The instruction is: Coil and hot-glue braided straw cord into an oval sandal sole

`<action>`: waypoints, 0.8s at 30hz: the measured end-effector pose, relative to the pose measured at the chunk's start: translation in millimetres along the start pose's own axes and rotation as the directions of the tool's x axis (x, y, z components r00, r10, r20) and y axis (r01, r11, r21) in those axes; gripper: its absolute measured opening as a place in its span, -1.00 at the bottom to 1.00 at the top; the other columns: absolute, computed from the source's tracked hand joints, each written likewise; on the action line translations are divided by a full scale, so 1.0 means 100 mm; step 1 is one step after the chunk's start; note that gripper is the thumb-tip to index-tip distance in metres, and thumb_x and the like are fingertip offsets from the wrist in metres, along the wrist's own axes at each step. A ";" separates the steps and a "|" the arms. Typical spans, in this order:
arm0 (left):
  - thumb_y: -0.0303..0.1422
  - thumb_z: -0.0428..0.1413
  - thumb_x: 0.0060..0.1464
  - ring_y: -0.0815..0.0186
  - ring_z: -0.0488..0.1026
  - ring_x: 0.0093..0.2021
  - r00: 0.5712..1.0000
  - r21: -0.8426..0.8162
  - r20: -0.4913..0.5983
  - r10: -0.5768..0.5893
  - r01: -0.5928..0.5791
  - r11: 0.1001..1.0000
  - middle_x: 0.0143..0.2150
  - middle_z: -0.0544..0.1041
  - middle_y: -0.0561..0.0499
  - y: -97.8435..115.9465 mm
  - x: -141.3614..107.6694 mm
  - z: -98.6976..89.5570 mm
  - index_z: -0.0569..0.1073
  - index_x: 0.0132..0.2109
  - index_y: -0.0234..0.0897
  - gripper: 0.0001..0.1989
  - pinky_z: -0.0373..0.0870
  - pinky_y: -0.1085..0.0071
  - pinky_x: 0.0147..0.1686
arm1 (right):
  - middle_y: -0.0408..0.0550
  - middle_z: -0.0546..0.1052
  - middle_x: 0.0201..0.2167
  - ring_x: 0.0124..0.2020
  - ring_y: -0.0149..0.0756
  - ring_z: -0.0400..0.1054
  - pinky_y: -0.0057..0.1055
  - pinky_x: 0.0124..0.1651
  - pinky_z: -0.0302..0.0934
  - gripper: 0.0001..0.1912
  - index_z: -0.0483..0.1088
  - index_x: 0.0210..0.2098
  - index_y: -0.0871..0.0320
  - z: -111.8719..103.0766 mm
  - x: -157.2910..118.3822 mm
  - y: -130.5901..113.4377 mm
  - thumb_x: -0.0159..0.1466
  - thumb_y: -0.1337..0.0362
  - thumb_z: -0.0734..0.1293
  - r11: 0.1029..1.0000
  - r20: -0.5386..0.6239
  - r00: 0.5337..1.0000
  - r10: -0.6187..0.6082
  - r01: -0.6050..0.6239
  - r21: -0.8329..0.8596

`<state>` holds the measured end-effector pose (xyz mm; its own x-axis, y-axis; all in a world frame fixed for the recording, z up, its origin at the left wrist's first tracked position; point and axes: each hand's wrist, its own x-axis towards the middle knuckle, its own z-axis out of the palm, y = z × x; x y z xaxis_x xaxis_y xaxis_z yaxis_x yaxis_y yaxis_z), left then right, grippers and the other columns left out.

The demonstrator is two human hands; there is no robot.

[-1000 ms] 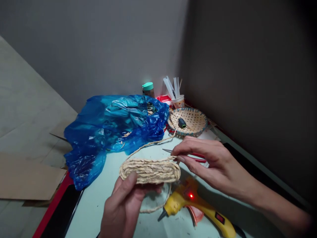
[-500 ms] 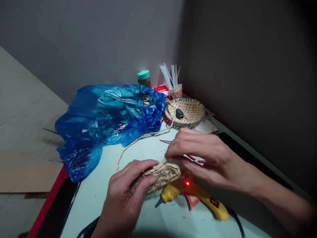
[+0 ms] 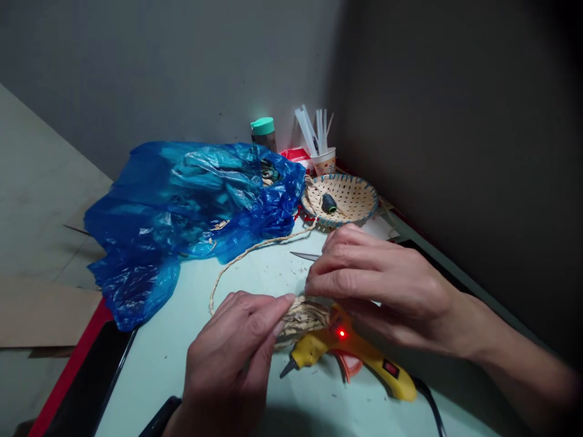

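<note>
A coiled piece of braided straw cord (image 3: 303, 318) is held above the table, its left part covered by my left hand (image 3: 237, 346), whose fingers and thumb grip it. At its upper right edge, my right hand (image 3: 382, 282) has its fingertips pressed together; what they pinch is hidden. A loose length of cord (image 3: 243, 256) curves from the basket down behind my left hand. Just below the coil lies a yellow glue gun (image 3: 371, 358) with a glowing red light, its dark nozzle pointing to the lower left.
A blue plastic bag (image 3: 191, 200) covers the table's back left. Behind are a green-capped bottle (image 3: 263, 132) and a cup (image 3: 324, 162) of clear sticks. A woven basket (image 3: 353, 197) holds a dark thread spool (image 3: 328, 204). A scissor blade (image 3: 304, 256) lies beside my right hand.
The fingers of my left hand have shifted up and closer together on the coil, their tips nearer my right fingertips. The view has moved slightly.
</note>
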<state>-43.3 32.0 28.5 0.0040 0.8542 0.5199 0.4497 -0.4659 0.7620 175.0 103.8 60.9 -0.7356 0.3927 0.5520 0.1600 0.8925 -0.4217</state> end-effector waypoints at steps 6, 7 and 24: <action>-0.65 0.17 0.13 0.27 0.51 -0.29 0.944 0.094 0.167 0.284 -0.302 0.949 -0.20 0.66 0.00 -0.11 -0.02 -0.06 0.58 0.04 -0.18 -0.60 0.40 0.30 -0.27 | 0.06 0.53 -0.17 -0.17 -0.20 0.26 -0.15 0.00 0.13 -0.74 0.43 -0.09 0.27 -0.01 0.00 0.02 0.47 0.39 0.12 0.999 0.014 0.999 -0.040 0.041 -0.009; -0.68 0.16 0.11 0.28 0.51 -0.28 0.924 0.089 0.222 0.312 -0.338 0.937 -0.17 0.65 -0.02 -0.12 -0.02 -0.08 0.55 0.06 -0.24 -0.59 0.41 0.29 -0.25 | 0.06 0.53 -0.18 -0.17 -0.21 0.26 -0.14 0.01 0.12 -0.70 0.44 -0.09 0.27 -0.01 0.00 0.02 0.50 0.35 0.09 0.999 0.007 0.999 -0.044 0.044 -0.004; -0.64 -0.03 0.18 0.26 0.52 -0.26 0.772 0.030 0.447 0.452 -0.518 0.855 -0.20 0.64 -0.07 -0.20 -0.05 0.02 0.37 0.22 -0.33 -0.52 0.40 0.26 -0.21 | 0.01 0.50 -0.03 0.03 -0.42 0.33 -0.46 0.15 0.22 -0.62 0.21 0.23 0.34 0.00 0.04 -0.04 0.44 0.54 0.20 0.951 0.164 0.985 0.045 -0.093 0.296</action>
<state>-50.3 37.0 10.0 0.6059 0.5516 0.5732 0.4091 -0.8340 0.3702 171.3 101.8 64.2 -0.8255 0.3910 0.4071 0.0253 0.7462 -0.6653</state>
